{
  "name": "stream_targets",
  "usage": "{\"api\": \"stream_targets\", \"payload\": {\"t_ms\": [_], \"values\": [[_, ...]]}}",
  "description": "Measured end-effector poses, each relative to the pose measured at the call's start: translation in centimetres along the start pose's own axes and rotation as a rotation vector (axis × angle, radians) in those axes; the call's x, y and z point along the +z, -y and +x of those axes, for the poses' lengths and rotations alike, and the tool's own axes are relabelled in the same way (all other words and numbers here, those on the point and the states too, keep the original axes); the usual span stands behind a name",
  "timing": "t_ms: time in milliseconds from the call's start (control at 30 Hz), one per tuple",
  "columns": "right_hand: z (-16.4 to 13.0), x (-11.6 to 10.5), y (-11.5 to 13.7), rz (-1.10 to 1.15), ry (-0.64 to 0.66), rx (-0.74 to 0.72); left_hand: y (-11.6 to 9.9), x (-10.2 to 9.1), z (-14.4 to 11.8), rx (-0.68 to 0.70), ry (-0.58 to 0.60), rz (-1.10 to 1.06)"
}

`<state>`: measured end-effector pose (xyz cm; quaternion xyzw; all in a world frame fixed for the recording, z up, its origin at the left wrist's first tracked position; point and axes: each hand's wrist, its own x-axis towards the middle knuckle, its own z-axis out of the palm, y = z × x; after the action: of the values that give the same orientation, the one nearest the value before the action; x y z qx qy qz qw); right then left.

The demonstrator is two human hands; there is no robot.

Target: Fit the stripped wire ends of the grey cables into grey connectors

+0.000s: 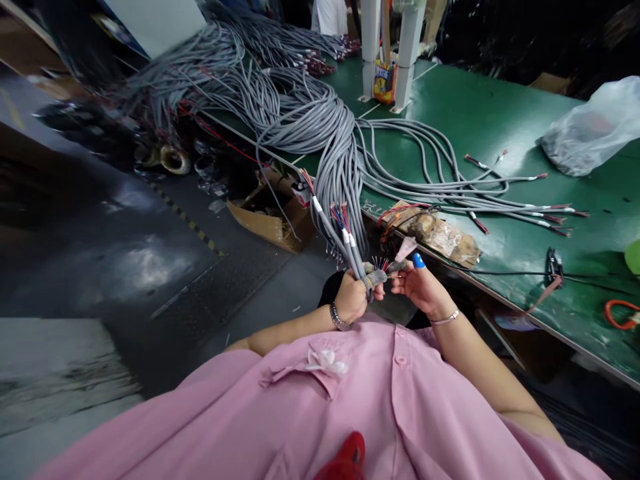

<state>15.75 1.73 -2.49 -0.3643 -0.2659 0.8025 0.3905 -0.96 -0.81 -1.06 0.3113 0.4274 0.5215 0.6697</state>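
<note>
Head view: cardboard box (267, 217) holds scraps; left hand (351, 298) grips grey cables (345, 243).

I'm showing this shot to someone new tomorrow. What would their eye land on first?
Probably the huge heap of grey cables spilling over the green table at top centre. Next, both hands at mid-frame: the left hand grips cable ends with bared coloured wires, the right hand touching them.

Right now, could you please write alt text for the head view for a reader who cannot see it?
A person's left hand grips grey cables while the right hand pinches their coloured wire ends. A big bundle of grey cable spills over a green workbench beside them.
</note>
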Motion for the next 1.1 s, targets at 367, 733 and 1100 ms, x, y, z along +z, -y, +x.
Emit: {"api": "stream_targets", "payload": {"t_ms": [367,733,1100], "values": [[-1.0,1.5,-0.5,-0.362,-0.118,-0.248,0.5,-0.6,-0.2,-0.067,0.075,0.084],[-0.9,1.1,-1.0,-0.193,-0.204,-0.274,0.7,-0.7,0.2,-0.045,0.069,0.047],[0.6,0.4,0.2,0.049,-0.185,-0.140,-0.2,0.7,0.2,-0.004,-0.016,-0.076]]}}
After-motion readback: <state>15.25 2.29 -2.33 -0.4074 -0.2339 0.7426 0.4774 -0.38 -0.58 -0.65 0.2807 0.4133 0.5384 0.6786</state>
